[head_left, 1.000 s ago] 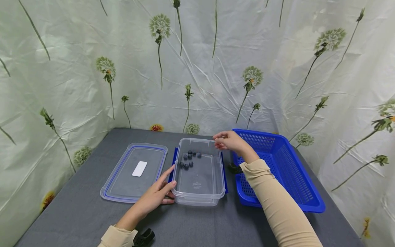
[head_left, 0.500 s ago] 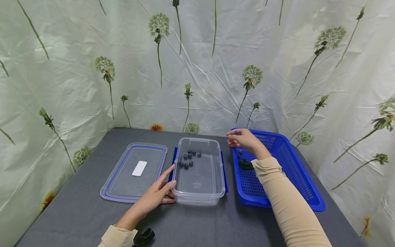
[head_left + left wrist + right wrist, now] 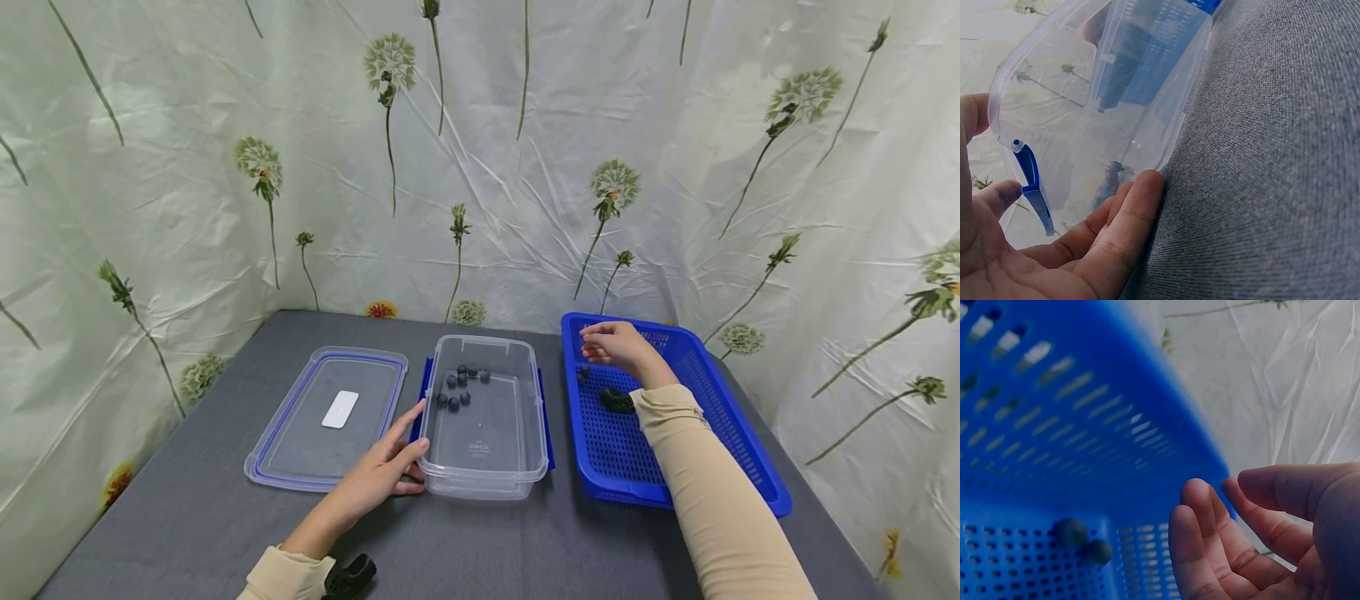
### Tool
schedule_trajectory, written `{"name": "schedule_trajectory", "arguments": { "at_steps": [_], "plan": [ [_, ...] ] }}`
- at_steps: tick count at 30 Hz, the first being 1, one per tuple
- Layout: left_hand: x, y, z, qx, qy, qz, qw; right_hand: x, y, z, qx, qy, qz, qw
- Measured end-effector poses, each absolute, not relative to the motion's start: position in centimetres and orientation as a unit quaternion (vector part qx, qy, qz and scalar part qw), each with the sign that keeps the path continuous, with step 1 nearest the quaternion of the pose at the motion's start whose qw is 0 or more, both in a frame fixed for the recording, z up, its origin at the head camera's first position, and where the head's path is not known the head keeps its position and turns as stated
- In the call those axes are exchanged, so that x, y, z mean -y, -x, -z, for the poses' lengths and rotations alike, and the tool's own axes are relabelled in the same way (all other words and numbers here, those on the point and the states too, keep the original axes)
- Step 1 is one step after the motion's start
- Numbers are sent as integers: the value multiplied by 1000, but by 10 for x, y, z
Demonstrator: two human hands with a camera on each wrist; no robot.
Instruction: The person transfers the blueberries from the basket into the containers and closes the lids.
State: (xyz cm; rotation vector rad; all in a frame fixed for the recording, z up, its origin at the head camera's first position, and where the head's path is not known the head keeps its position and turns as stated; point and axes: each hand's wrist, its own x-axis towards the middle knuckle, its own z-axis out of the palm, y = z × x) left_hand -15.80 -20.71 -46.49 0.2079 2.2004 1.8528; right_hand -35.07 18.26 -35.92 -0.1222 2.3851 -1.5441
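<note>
Lid (image 3: pixel 300 442) lying flat on the grey counter (image 3: pixel 480 546), any print on its white label (image 3: pixel 340 409) too small to tell. Next along, the left hand (image 3: pixel 382 467), fingers spread against the side of the clear container (image 3: pixel 480 487). Inside, dark berries (image 3: pixel 461 381) cluster toward the far end, with raised lettering (image 3: pixel 478 451) on the floor nearer us, too tiny to make out! Over the blue basket (image 3: pixel 618 488), the right hand (image 3: pixel 621 346) hovers, fingers loosely bent, thumb tip close to the index, two berries (image 3: pixel 1072 532) sitting below.
</note>
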Motion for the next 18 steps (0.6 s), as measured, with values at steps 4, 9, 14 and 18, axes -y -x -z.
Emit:
{"name": "schedule_trajectory", "arguments": {
  "at_steps": [4, 9, 14, 18],
  "plan": [
    [207, 158, 466, -754, -74, -640, 128, -188, 353, 366, -848, 35, 506, 153],
    [207, 158, 466, -752, -77, -642, 125, -196, 356, 378, -858, 29, 482, 176],
    [208, 159, 467, -754, -77, -641, 126, -201, 357, 387, -861, 27, 466, 202],
    [208, 159, 465, -756, -73, -638, 127, -202, 360, 393, -869, 32, 446, 211]
  ]
}}
